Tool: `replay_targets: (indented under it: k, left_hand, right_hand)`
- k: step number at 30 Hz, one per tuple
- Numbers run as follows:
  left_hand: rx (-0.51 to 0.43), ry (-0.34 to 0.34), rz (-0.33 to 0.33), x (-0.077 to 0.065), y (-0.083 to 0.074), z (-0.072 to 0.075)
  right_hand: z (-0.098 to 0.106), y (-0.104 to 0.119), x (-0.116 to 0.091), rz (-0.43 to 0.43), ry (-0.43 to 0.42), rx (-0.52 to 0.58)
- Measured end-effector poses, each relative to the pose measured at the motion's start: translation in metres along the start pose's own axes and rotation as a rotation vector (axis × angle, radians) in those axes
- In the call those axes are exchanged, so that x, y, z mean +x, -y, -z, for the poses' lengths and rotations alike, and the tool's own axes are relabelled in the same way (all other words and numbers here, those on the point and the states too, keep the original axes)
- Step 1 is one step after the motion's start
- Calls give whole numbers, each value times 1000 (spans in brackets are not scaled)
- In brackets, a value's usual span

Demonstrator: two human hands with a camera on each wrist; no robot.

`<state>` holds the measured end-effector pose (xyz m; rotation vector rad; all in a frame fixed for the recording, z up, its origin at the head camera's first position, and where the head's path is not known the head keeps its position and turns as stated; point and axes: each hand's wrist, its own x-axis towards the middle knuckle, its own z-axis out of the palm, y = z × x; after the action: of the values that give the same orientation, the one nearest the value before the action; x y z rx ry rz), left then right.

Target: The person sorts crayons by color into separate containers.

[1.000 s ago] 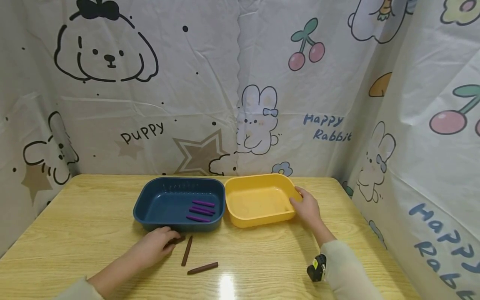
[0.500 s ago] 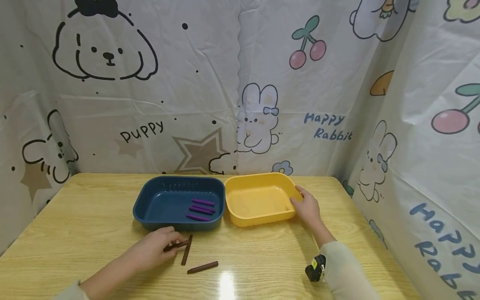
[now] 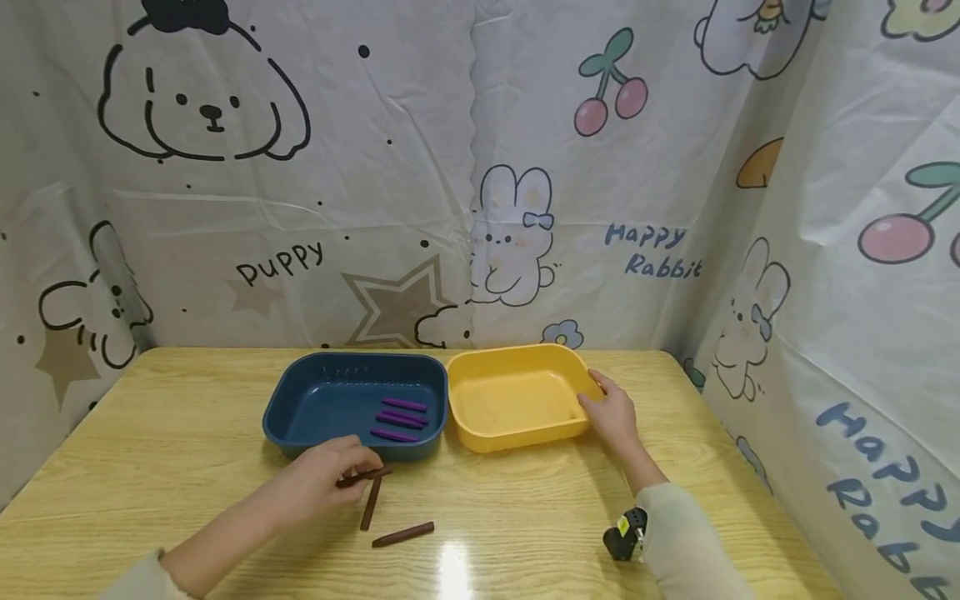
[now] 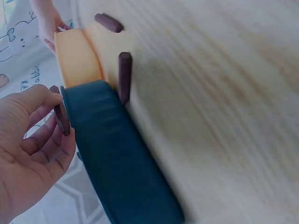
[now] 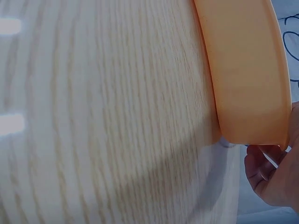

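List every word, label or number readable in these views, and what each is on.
"PUPPY": back cloth.
"Happy Rabbit": back cloth, right of the rabbit drawing.
"Happy Rabb": right cloth, cut off by the frame edge.
Sideways lettering in the left wrist view: too blurred to read whole.
Yellow patch on the black wrist device: too small.
Brown sticks, purple sticks, blue tray, yellow tray: nothing readable.

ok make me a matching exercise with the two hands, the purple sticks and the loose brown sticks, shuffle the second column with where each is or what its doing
Column one
1. left hand
2. right hand
3. purple sticks
4. loose brown sticks

Column two
A. gripping the yellow tray
B. lying on the table
C. inside the blue tray
D. pinching a brown stick

Pairs: 1-D, 2-A, 3-C, 4-B
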<state>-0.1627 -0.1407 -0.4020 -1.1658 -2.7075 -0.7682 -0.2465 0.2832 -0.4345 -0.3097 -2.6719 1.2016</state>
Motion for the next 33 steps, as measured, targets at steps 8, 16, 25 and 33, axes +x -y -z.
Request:
replay_targets:
  k: [8, 16, 25, 33]
  left_hand:
    - [29, 14, 16, 16, -7, 11]
    - [37, -26, 47, 37, -10, 14]
    - [-21, -27, 108, 58, -15, 17]
    - [-54, -39, 139, 84, -20, 17]
  right_hand:
    - [-2, 2, 3, -33, -2, 32]
    - [-4, -3, 3, -63, -9, 48]
    - [-6, -4, 2, -63, -25, 65]
    - [-5, -2, 1, -72, -29, 66]
